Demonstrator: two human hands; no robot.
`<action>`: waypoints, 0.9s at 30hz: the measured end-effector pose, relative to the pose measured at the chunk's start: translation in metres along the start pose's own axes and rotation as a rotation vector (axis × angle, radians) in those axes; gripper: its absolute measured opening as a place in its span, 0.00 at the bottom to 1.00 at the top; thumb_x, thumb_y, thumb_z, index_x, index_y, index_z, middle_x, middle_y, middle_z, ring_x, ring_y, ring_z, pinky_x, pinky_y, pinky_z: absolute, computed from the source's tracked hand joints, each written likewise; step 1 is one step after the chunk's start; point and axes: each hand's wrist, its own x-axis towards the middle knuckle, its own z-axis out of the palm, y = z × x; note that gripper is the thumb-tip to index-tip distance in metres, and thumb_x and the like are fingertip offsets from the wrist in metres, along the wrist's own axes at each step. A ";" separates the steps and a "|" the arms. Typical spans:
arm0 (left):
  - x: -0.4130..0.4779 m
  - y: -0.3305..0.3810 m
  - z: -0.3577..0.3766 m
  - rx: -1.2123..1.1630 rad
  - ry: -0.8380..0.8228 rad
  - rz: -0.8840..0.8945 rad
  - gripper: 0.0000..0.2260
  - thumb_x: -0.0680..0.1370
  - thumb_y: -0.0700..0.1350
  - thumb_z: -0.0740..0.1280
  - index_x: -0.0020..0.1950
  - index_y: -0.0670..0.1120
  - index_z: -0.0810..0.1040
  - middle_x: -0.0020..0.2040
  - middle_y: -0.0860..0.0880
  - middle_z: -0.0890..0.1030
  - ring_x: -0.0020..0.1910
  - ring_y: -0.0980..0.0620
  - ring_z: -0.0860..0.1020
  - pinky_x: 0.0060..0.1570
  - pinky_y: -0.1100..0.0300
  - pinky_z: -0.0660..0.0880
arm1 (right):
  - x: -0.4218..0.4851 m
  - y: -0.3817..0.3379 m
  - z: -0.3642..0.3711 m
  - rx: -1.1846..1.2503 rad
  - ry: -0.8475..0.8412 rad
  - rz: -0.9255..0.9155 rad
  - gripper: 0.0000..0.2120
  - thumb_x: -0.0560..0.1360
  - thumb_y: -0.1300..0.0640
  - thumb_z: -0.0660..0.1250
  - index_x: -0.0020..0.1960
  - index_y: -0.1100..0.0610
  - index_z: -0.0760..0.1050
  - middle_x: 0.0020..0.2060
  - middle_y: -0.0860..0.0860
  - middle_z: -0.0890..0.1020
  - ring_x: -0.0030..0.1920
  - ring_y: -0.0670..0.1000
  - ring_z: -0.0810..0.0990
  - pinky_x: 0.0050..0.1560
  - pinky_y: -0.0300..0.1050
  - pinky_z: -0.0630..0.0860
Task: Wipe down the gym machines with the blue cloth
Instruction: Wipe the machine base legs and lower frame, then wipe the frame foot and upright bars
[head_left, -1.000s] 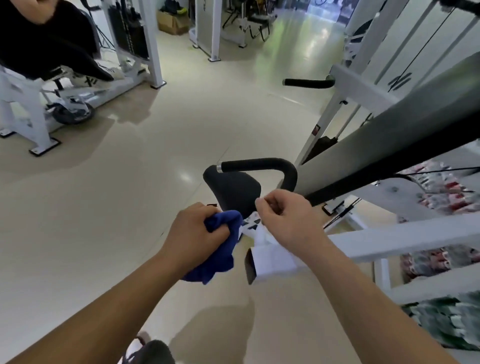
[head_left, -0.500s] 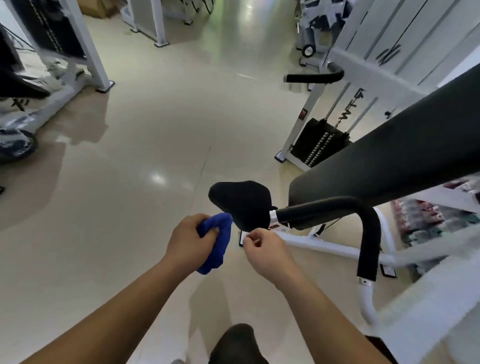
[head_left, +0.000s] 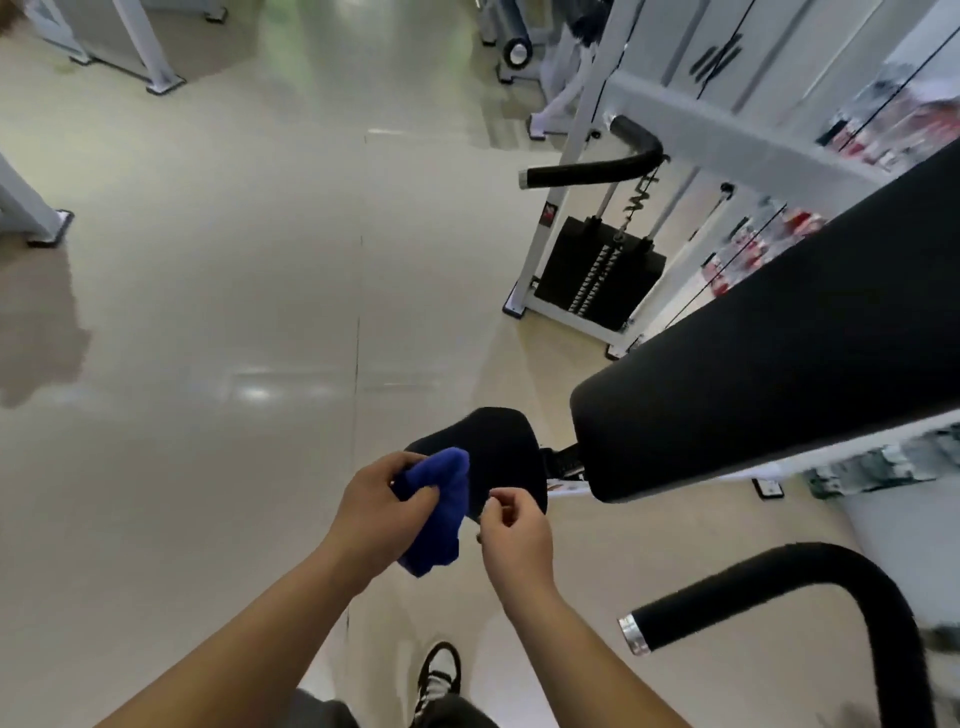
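My left hand (head_left: 382, 506) grips the bunched blue cloth (head_left: 436, 512), which hangs just in front of the machine's black seat pad (head_left: 506, 447). To the cloth's right my right hand (head_left: 511, 530) hovers with fingers curled and thumb near forefinger, holding nothing that I can see. The long black back pad (head_left: 769, 374) slants up to the right behind the seat. A black foam handle (head_left: 810, 587) with a silver end cap curves at lower right, near my right forearm.
A white frame with a black weight stack (head_left: 597, 270) and another black handle (head_left: 587, 174) stands at the upper right. Other white machine legs (head_left: 156, 67) stand at the top left. My shoe (head_left: 439, 675) shows below on the shiny beige floor (head_left: 208, 312).
My view has tilted down and closer to the seat. My right hand has let go of the white frame part and drawn beside the cloth; the left hand keeps the cloth.
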 end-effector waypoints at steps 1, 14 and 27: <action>0.015 0.004 -0.008 0.007 -0.007 0.002 0.11 0.77 0.41 0.70 0.51 0.58 0.82 0.44 0.54 0.85 0.45 0.55 0.83 0.43 0.58 0.80 | 0.007 -0.008 0.008 0.006 0.018 0.028 0.06 0.82 0.55 0.63 0.51 0.44 0.76 0.46 0.48 0.83 0.47 0.49 0.83 0.53 0.51 0.84; 0.220 0.045 -0.071 0.342 -0.419 0.175 0.09 0.75 0.45 0.68 0.50 0.60 0.81 0.43 0.58 0.85 0.44 0.56 0.82 0.44 0.56 0.81 | 0.092 -0.085 0.089 0.298 0.372 0.291 0.07 0.83 0.54 0.63 0.49 0.51 0.78 0.45 0.55 0.84 0.48 0.55 0.85 0.46 0.45 0.84; 0.348 0.047 0.007 0.640 -0.683 0.219 0.08 0.76 0.45 0.68 0.50 0.59 0.80 0.41 0.55 0.85 0.42 0.56 0.83 0.43 0.57 0.80 | 0.205 -0.048 0.105 0.427 0.539 0.447 0.07 0.82 0.53 0.64 0.46 0.50 0.78 0.41 0.50 0.83 0.44 0.50 0.82 0.43 0.41 0.77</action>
